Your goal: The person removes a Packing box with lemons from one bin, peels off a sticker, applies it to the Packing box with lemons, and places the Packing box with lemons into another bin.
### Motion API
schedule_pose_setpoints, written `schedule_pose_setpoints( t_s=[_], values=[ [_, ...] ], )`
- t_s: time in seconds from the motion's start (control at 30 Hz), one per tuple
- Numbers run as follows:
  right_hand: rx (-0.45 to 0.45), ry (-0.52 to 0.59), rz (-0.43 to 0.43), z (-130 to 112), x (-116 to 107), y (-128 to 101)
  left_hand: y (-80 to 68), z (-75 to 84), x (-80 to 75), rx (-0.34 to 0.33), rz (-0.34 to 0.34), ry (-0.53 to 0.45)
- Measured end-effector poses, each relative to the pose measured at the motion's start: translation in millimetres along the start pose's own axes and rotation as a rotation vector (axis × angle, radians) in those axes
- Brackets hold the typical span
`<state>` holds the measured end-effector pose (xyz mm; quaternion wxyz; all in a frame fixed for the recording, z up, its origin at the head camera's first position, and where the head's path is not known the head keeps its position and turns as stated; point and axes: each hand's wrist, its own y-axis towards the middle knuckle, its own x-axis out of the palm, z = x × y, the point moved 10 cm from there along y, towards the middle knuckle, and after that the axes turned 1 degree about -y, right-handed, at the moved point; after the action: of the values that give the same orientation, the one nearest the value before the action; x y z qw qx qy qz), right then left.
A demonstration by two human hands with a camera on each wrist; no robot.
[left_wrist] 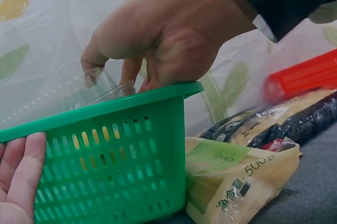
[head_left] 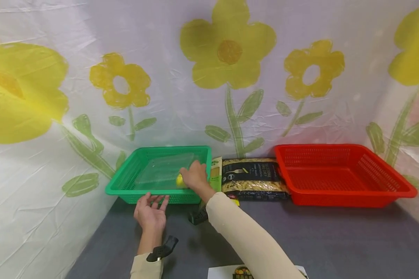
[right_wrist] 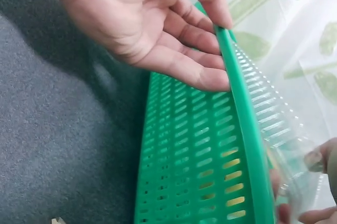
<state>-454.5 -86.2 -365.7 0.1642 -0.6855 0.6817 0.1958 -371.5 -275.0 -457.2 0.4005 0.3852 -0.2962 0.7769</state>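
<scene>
A green basket (head_left: pixel 136 192) stands at the left, and a clear plastic container (head_left: pixel 160 170) with a dotted edge lies in it. My left hand (head_left: pixel 151 213) holds the basket's front rim, thumb at the top edge and fingers against the wall beneath. My right hand (head_left: pixel 195 176) reaches over the basket's right end. In the right wrist view its thumb and fingers pinch the corner of the clear container (right_wrist: pixel 287 155). Something yellow (head_left: pixel 180 180) shows beside the right fingers; its kind is hidden. Yellow also shows through the basket's slots.
Against the basket's right side lies a pale green and tan 500g packet (left_wrist: pixel 231 176). A black pasta bag (head_left: pixel 253 178) lies between it and a red basket (head_left: pixel 352 192). Near the front edge is a white printed sheet (head_left: pixel 223 272), partly under the right sleeve. A flowered cloth hangs behind.
</scene>
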Motion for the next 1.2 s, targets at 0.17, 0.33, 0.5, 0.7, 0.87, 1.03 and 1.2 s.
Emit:
schedule_pose_setpoints(
  t_s=[0.17,0.33,0.5,0.7,0.87,1.03,1.2],
  values=[
    [-0.019,0.112,0.050,5,-4,0,1.8,-1.0,-0.7,0.004,-0.004,0.016],
    [0.007,0.260,0.097,15,-10,-4,-0.2,-6.5,-4.7,0.006,0.016,0.043],
    [0.025,0.313,0.115,20,-17,-13,-2.4,-10.6,-6.6,0.014,0.035,0.081],
    [0.008,0.329,0.111,13,-24,-13,-1.6,-5.7,-2.8,0.037,0.037,0.066],
    [-0.014,0.381,0.126,3,-34,-12,-2.8,-2.7,-1.1,0.033,0.030,0.070],
    [-0.056,0.415,0.131,-7,-48,-17,-2.1,-2.0,0.1,0.031,0.018,0.051],
    [-0.043,0.483,0.135,-8,-66,-22,-1.6,-3.0,0.8,0.026,0.019,0.037]
  ],
)
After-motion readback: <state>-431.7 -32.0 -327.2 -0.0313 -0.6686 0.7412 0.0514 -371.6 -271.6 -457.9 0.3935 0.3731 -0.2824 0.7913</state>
